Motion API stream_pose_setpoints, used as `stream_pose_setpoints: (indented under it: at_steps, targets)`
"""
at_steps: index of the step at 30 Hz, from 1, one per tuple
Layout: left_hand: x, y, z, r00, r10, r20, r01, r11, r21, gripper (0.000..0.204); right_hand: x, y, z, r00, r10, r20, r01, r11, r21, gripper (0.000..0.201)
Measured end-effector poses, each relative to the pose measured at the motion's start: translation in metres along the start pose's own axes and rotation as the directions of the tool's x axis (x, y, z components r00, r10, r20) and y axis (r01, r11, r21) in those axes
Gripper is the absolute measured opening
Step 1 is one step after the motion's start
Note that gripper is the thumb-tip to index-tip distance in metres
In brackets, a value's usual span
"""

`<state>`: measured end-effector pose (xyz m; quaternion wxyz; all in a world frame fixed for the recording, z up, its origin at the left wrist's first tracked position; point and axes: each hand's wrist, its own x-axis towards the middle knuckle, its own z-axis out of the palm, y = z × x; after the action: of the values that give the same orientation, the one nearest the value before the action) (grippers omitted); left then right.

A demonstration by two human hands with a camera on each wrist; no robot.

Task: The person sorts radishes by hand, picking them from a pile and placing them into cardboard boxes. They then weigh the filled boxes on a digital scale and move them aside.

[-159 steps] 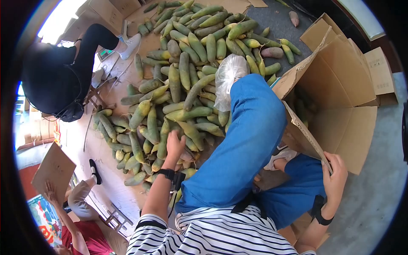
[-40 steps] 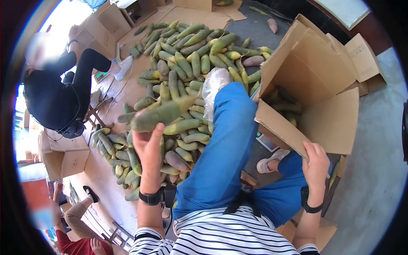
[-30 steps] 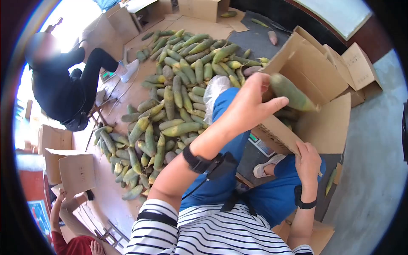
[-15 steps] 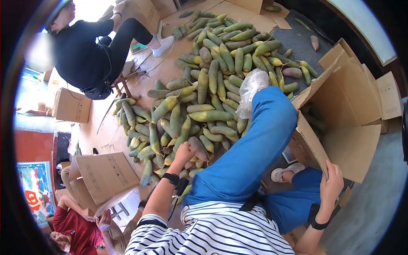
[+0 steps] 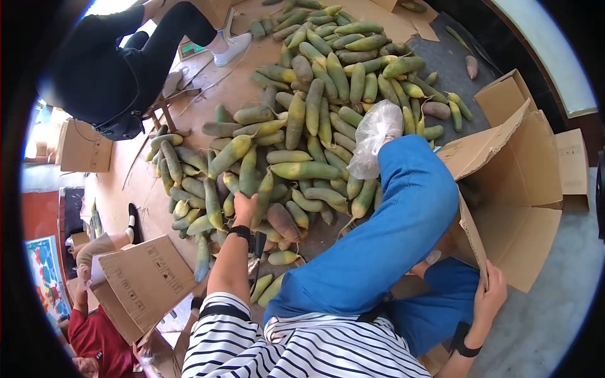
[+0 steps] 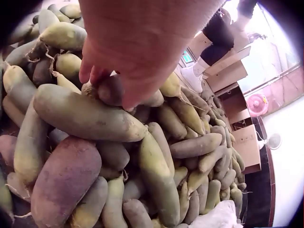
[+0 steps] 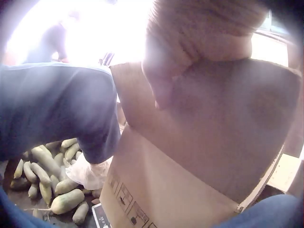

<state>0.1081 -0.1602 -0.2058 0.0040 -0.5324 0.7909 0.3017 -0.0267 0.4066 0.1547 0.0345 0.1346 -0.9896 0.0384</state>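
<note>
A large heap of long green radishes (image 5: 302, 170), some purplish, is spread over the floor before me. My left hand (image 5: 244, 208) is down in the near part of the heap. In the left wrist view its thumb and fingers close round the dark end of a radish (image 6: 111, 90), the rest of which is hidden. A thick green radish (image 6: 88, 113) lies just beside the fingers, with a purplish radish (image 6: 66, 183) below it. My right hand (image 5: 490, 296) grips the flap of an open cardboard carton (image 5: 535, 252), thumb on one face. Shadow hides most of the carton's contents.
My bent leg (image 5: 397, 208) lies between heap and carton, its foot in a plastic bag (image 5: 375, 138). A person in black (image 5: 101, 75) sits at the upper left. Another in red (image 5: 101, 334) is at the lower left, beside a carton (image 5: 148, 277).
About a second ago my left hand held a green radish over the carton's opening. It has since come back to the heap without it. My right hand stays on the flap.
</note>
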Motion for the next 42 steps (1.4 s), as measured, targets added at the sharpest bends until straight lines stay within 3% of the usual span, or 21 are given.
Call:
stream_pose_setpoints:
  at_steps: [3, 10, 11, 12, 13, 14, 16, 17, 20, 22, 24, 25, 26, 28, 30, 32, 34, 36, 38, 40, 42]
  targets:
    - [0.015, 0.008, 0.002, 0.988, -0.153, 0.002, 0.152, 0.984, 0.091, 0.071, 0.002, -0.002, 0.0, 1.0, -0.011, -0.01, 0.011, 1.0, -0.004, 0.047]
    - [0.029, 0.03, -0.002, 0.977, -0.096, 0.188, 0.089, 0.995, 0.047, 0.062, 0.006, -0.006, 0.001, 1.0, -0.008, -0.023, 0.008, 1.0, 0.015, 0.047]
    - [0.019, 0.036, -0.005, 0.944, -0.185, 0.273, 0.222, 0.969, -0.112, 0.061, 0.005, -0.005, 0.002, 1.0, -0.006, -0.03, 0.007, 1.0, 0.023, 0.047]
    - [0.008, 0.043, -0.008, 0.896, -0.249, 0.368, 0.355, 0.899, -0.256, 0.06, 0.004, -0.005, 0.003, 0.999, -0.023, -0.038, 0.023, 1.0, 0.019, 0.046]
    - [-0.006, 0.047, -0.013, 0.818, -0.298, 0.493, 0.542, 0.687, -0.484, 0.053, 0.002, -0.003, 0.004, 0.998, -0.037, -0.046, 0.038, 0.999, 0.012, 0.046]
    - [-0.021, 0.05, -0.017, 0.823, -0.291, 0.489, 0.534, 0.691, -0.487, 0.053, 0.001, -0.002, 0.005, 0.998, -0.032, -0.054, 0.033, 0.999, 0.017, 0.046]
    - [-0.049, 0.053, -0.026, 0.763, -0.196, 0.616, 0.64, 0.359, -0.679, 0.046, 0.0, -0.003, 0.006, 0.996, -0.053, -0.068, 0.053, 0.999, 0.005, 0.045]
    - [-0.065, 0.055, -0.031, 0.769, -0.19, 0.61, 0.633, 0.363, -0.684, 0.046, -0.001, -0.002, 0.007, 0.996, -0.05, -0.077, 0.051, 0.999, 0.01, 0.045]
    - [-0.112, 0.091, -0.069, 0.804, -0.088, 0.588, 0.555, 0.464, -0.69, 0.041, -0.002, -0.002, 0.008, 0.996, -0.037, -0.082, 0.038, 0.999, 0.006, 0.041]
    - [-0.137, 0.118, -0.096, 0.813, 0.166, 0.558, 0.354, 0.62, -0.7, 0.038, -0.001, -0.004, 0.007, 0.991, -0.07, -0.11, 0.071, 0.997, 0.001, 0.042]
    - [-0.165, 0.167, -0.134, 0.788, 0.261, 0.558, 0.276, 0.659, -0.699, 0.037, -0.002, -0.006, 0.007, 0.99, -0.066, -0.127, 0.066, 0.998, -0.008, 0.042]
    - [-0.18, 0.194, -0.15, 0.777, 0.429, 0.461, 0.083, 0.656, -0.75, 0.04, -0.002, -0.006, 0.007, 0.989, -0.068, -0.133, 0.066, 0.998, -0.017, 0.042]
    - [-0.196, 0.221, -0.164, 0.722, 0.59, 0.361, -0.107, 0.611, -0.784, 0.042, -0.003, -0.008, 0.006, 0.99, -0.064, -0.124, 0.062, 0.998, -0.019, 0.041]
    - [-0.227, 0.276, -0.185, 0.585, 0.739, 0.333, -0.13, 0.491, -0.861, 0.049, -0.006, -0.005, 0.007, 0.989, -0.058, -0.136, 0.06, 0.998, 0.017, 0.04]
    - [-0.255, 0.331, -0.18, 0.466, 0.879, 0.097, -0.419, 0.316, -0.851, 0.053, -0.008, -0.003, 0.014, 0.981, -0.055, -0.186, 0.06, 0.998, 0.018, 0.039]
    - [-0.279, 0.384, -0.171, 0.268, 0.962, -0.047, -0.752, 0.179, -0.634, 0.056, -0.008, 0.0, 0.015, 0.981, -0.067, -0.184, 0.069, 0.998, 0.009, 0.04]
    - [-0.305, 0.42, -0.145, 0.234, 0.967, -0.096, -0.875, 0.167, -0.454, 0.056, -0.009, 0.0, 0.015, 0.979, -0.064, -0.194, 0.064, 0.998, -0.006, 0.04]
    - [-0.322, 0.432, -0.138, 0.176, 0.984, -0.022, -0.916, 0.156, -0.369, 0.062, -0.011, 0.001, 0.013, 0.977, -0.063, -0.203, 0.06, 0.998, -0.016, 0.04]
    - [-0.324, 0.423, -0.128, -0.015, 0.99, -0.139, -0.982, -0.041, -0.184, 0.067, -0.014, 0.001, 0.015, 0.97, -0.094, -0.225, 0.091, 0.996, -0.022, 0.039]
    - [-0.31, 0.394, -0.115, 0.007, 1.0, -0.02, -0.974, 0.003, -0.228, 0.068, -0.017, 0.001, 0.018, 0.974, -0.076, -0.212, 0.072, 0.997, -0.03, 0.04]
    - [-0.292, 0.362, -0.098, 0.043, 0.99, 0.132, -0.999, 0.041, 0.02, 0.07, -0.018, 0.0, 0.022, 0.979, -0.054, -0.198, 0.05, 0.998, -0.026, 0.041]
